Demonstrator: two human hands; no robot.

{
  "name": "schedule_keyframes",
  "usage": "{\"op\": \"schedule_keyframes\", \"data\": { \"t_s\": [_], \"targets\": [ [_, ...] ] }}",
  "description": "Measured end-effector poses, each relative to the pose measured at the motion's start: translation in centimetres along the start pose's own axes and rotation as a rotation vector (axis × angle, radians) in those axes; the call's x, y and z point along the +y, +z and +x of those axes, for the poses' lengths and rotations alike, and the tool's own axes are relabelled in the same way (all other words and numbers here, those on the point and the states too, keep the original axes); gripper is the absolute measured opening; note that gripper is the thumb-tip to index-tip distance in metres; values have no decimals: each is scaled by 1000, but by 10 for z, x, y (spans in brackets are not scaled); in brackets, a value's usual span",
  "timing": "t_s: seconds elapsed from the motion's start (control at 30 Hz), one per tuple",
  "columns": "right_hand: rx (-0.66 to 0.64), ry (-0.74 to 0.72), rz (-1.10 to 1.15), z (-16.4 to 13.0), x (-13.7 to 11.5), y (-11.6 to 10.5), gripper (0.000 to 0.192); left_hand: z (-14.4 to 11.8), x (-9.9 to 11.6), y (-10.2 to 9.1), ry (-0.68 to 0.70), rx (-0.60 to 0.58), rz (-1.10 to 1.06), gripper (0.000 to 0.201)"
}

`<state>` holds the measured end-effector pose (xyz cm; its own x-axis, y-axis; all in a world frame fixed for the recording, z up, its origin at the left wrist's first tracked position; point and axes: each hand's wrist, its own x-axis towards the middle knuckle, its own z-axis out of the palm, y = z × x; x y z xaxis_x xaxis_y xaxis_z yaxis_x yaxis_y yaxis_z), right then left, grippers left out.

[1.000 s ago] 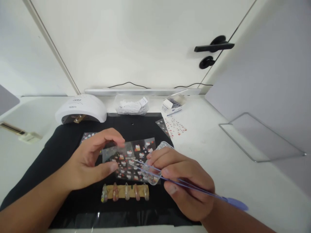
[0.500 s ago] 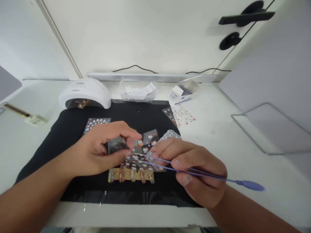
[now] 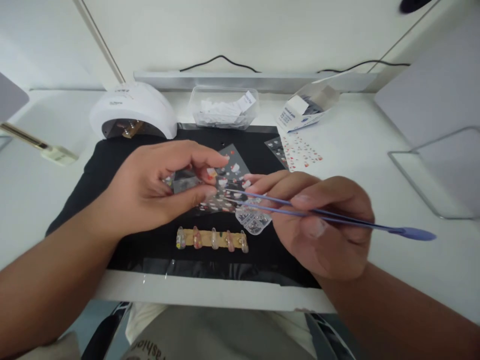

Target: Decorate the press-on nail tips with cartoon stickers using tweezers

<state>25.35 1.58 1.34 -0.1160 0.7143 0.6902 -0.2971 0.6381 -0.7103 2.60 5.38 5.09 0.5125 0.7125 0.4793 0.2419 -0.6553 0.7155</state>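
Currently, head view: left hand [image 3: 150, 192] pinches a sticker sheet [image 3: 221, 185] between thumb and fingers above the black mat [image 3: 112, 155]. Right hand [image 3: 318, 220] is closed on purple tweezers [image 3: 322, 214], tips at the sheet. Nail strip [image 3: 212, 239] lies just below on the mat.

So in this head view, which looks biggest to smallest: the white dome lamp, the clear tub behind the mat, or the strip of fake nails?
1. White dome lamp, largest.
2. Clear tub.
3. Strip of fake nails, about as long as the tub but far slimmer, though it lies nearer the camera.
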Motion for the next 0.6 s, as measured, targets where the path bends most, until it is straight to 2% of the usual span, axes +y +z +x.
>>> {"op": "schedule_keyframes", "data": {
  "t_s": [0.13, 0.33, 0.5, 0.6],
  "targets": [
    [7, 11, -43, 1, -1, -2, 16, -2, -6, -4, -47, 65, -37, 39],
    [-71, -5, -119, -3, 0, -7, 21, 1, -10, -2, 16, 0, -16, 37],
    [-157, -79, -112, -3, 3, -12, 30, 3, -14, 1, 135, -3, -104, 42],
    [-182, -89, -100, -2, 4, -12, 36, 2, -16, 2, 122, -16, -126, 42]
  ]
}}
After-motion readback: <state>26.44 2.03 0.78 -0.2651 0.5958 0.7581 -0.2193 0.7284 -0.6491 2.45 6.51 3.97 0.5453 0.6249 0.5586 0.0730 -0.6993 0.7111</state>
